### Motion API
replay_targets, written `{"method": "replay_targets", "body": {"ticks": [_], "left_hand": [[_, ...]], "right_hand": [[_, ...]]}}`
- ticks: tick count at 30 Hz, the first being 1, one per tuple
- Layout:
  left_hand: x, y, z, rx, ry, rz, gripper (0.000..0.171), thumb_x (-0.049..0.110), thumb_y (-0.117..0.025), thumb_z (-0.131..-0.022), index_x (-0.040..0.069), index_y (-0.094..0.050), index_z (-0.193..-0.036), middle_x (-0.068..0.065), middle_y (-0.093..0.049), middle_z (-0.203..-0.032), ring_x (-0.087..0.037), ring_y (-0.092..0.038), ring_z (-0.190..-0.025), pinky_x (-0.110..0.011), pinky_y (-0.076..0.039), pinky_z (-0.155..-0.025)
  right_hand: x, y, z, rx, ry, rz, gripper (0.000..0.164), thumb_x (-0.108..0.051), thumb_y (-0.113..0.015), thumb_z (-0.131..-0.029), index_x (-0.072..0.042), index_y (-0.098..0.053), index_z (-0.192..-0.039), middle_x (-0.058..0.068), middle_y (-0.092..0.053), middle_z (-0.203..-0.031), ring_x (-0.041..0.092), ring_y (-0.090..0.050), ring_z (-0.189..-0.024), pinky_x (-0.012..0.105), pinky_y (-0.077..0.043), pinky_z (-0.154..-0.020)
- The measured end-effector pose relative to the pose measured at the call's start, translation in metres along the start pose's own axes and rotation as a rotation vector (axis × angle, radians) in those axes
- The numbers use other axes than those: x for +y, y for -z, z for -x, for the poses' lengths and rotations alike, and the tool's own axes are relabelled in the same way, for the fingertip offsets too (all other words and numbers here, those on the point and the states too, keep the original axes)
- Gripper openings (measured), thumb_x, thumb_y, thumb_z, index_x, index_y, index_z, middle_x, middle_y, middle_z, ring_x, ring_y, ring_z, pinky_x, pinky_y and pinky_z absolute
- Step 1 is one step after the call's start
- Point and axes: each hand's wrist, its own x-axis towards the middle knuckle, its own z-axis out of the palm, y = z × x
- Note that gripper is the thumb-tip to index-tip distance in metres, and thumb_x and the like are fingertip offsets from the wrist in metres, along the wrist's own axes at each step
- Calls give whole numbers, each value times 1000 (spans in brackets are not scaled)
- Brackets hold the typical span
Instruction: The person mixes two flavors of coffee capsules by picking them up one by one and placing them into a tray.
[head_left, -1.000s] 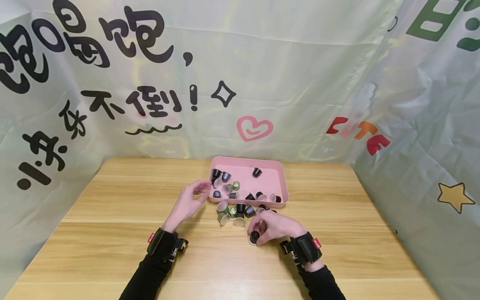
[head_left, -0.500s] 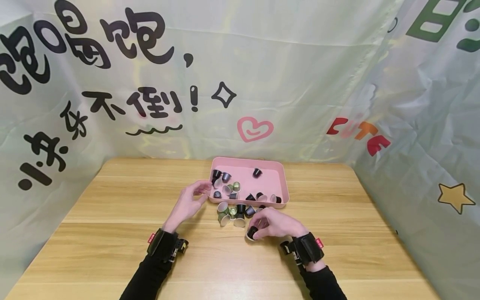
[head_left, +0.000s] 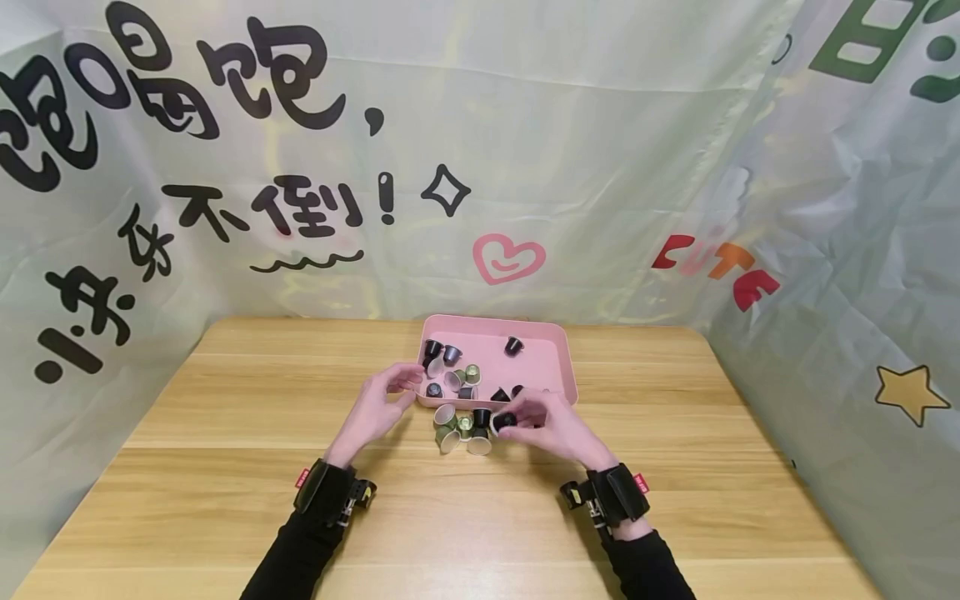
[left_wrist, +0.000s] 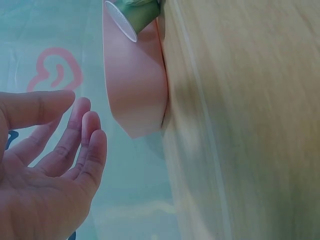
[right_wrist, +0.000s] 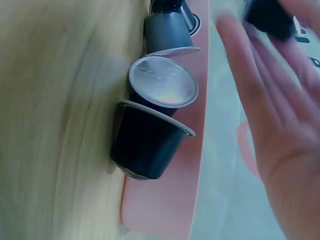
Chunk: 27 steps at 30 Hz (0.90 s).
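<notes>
A black coffee capsule (head_left: 504, 422) is pinched between the thumb and fingers of my right hand (head_left: 553, 427), raised over the row of capsules in front of the tray. In the right wrist view this capsule (right_wrist: 270, 19) is blurred at the top. My left hand (head_left: 377, 410) hangs by the left end of the pink tray (head_left: 542, 367), its fingers loosely bent with nothing between them. Green capsules (head_left: 447, 437) and dark ones lie in a cluster along the tray's front wall. My right hand hides some of them in the head view.
Inside the tray lie several more capsules, mostly toward its left and front; one black capsule (head_left: 513, 345) lies apart near the back. The wooden table (head_left: 450, 533) reaches back to a printed cloth (head_left: 600, 167). Two dark capsules (right_wrist: 150, 142) stand out close up in the right wrist view.
My right hand has picked the black capsule up off the table and carried it away from me, toward the tray's front edge. The left hand has stayed nearly still.
</notes>
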Motion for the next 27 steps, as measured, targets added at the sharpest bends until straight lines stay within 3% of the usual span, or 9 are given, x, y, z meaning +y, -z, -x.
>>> {"method": "replay_targets", "body": {"ticks": [5,9,18,23,27], "left_hand": [[0,0,1,-12,4,3,45,-9,-60,-87,-4,-57,-132,-25,-67,-121,-37,-64,-112,-54,-50,-105],[-1,0,1,-16,1,4,45,-9,-60,-87,-4,-57,-131,-25,-67,-121,-37,-64,-112,-54,-50,-105],[-1,-3,2,-45,-2,-12,44,-8,-61,-88,-4,-57,-132,-22,-68,-120,-36,-64,-111,-54,-51,-104],[0,-3,3,-69,-11,-29,45,-6,-62,-88,-3,-57,-132,-22,-68,-120,-35,-65,-109,-54,-51,-103],[1,-6,5,-107,29,-46,45,-5,-62,-89,0,-57,-134,-21,-68,-122,-34,-65,-110,-55,-51,-104]], "right_hand": [[3,0,-2,304,-7,-1,28,-11,-77,-87,-3,-70,-112,20,-74,-105,19,-74,-78,21,-61,-73],[5,1,-3,444,-63,-11,28,-10,-77,-88,-3,-70,-114,21,-75,-104,26,-75,-81,18,-60,-73],[8,3,-5,585,-143,-18,28,-7,-76,-88,-2,-72,-115,24,-75,-106,27,-77,-83,10,-56,-71],[6,3,-4,588,-154,-31,27,-7,-76,-88,-2,-72,-115,23,-75,-109,32,-76,-87,9,-56,-73],[5,4,-4,573,-157,-39,28,-9,-75,-90,-2,-71,-116,24,-74,-111,35,-76,-90,11,-56,-74]]}}
